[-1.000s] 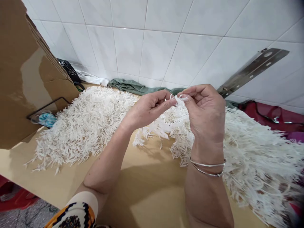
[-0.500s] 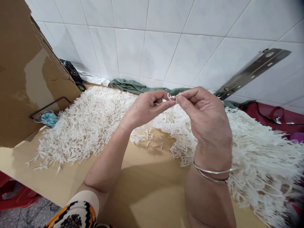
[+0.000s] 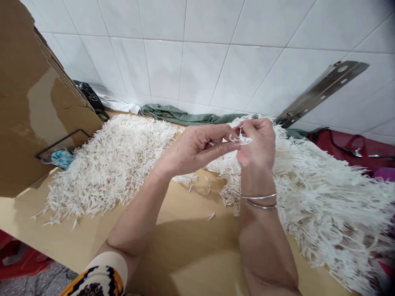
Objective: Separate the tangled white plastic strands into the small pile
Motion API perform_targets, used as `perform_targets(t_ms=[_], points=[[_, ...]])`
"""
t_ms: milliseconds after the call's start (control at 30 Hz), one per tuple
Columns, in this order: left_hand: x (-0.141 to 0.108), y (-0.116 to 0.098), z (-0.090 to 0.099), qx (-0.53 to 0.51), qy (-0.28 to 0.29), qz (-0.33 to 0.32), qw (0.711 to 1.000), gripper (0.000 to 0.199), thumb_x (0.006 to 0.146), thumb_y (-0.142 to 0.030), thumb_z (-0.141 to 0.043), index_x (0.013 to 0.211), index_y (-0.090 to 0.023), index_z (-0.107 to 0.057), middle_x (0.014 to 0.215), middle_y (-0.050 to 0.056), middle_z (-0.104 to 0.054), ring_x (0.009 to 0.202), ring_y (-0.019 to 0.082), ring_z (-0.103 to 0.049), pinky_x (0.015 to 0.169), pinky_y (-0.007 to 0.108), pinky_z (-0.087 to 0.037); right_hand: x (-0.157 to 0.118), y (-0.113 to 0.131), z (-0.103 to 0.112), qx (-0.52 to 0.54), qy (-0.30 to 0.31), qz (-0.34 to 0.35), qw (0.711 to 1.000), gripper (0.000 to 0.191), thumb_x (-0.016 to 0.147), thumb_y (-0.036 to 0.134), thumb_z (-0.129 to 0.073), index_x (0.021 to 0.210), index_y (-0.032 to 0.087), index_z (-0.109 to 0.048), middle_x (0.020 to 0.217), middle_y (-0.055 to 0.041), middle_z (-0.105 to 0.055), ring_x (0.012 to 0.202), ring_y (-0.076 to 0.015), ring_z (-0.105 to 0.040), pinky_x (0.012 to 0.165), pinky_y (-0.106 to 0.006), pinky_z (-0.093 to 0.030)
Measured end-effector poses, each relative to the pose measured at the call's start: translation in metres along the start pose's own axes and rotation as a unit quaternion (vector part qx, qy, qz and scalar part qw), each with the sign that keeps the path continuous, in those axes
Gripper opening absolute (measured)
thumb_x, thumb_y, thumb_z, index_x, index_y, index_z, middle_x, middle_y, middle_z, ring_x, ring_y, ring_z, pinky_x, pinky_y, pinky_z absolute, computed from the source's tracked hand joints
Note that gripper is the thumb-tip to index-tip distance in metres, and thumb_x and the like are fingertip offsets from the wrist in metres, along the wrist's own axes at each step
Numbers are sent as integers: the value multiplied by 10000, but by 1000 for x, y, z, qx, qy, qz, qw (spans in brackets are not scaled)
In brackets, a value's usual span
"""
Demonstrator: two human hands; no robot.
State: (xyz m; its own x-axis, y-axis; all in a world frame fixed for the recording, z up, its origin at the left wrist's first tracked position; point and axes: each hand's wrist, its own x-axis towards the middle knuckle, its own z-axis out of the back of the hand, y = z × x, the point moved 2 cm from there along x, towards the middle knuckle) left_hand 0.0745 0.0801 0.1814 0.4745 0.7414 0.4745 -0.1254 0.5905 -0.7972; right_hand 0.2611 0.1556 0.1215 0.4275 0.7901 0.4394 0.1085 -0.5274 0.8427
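Over the table, my left hand point(image 3: 197, 150) is closed in a pinch, thumb and forefinger pressed on a small tuft of white strands point(image 3: 244, 140) whose loose ends stick out to the right. My right hand point(image 3: 258, 142), with silver bangles at the wrist, sits right beside that tuft. Its fingers are curled and partly hidden and blurred; what they hold, if anything, I cannot make out. Behind and to the right of it spreads a tangled heap of long white strands point(image 3: 324, 197). On the left lies a heap of short white tufts point(image 3: 114, 160).
A cardboard box point(image 3: 40, 107) rises at the left, with a wire holder and a blue-white bundle point(image 3: 61, 158) by it. A metal bracket point(image 3: 321, 94) leans at the tiled wall. Green cloth point(image 3: 185, 115) and a red bag point(image 3: 339, 148) lie behind. A loose tuft point(image 3: 211, 216) rests on the table.
My right hand has turned and curled in, no longer pinching fingertip to fingertip with the left. More strand ends now show at my left fingertips. A loose tuft now shows on the table.
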Motion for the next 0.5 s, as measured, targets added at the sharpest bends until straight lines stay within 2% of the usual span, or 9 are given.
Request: perform_targets(t_ms=[67,233,300,367,500], points=[[-1,0,4,-26,-23,9,999,325,1009,-505,-668,882,-209,-627,694,-53,-392,624,93,-310,593,278,-284,6,2,7,14,10,1,1000,305,797,373,-831,807,264,-546,738,57,-616,683,-131,-631,781,-360,-590],[2,9,12,-60,-45,23,997,324,1034,-508,-635,942,-201,-679,813,8,-564,678,97,-394,612,272,-327,-13,44,-4,-3,209,-21,978,280,880,465,-832,1072,296,-717,888,15,-756,867,-183,-747,962,-431,-625],[3,11,14,-65,-55,26,996,327,1052,-496,-604,960,-200,-707,832,17,-592,706,101,-425,645,267,-367,-25,61,-12,-1,256,-22,966,323,953,589,-730,1121,313,-742,1002,-18,-792,993,-217,-764,1019,-474,-624],[4,11,15,-73,-62,30,995,362,1056,-513,-586,929,-198,-714,820,11,-586,720,101,-439,674,262,-394,-32,71,-17,3,290,-21,957,387,940,646,-724,1160,330,-757,1091,-27,-800,1070,-228,-755,1050,-490,-622],[3,13,15,-97,-47,49,993,402,1039,-545,-598,853,-199,-681,749,-17,-523,705,96,-438,689,253,-411,-37,73,-19,10,317,-22,948,400,805,459,-921,1157,329,-782,1025,6,-790,973,-193,-751,988,-449,-651]])
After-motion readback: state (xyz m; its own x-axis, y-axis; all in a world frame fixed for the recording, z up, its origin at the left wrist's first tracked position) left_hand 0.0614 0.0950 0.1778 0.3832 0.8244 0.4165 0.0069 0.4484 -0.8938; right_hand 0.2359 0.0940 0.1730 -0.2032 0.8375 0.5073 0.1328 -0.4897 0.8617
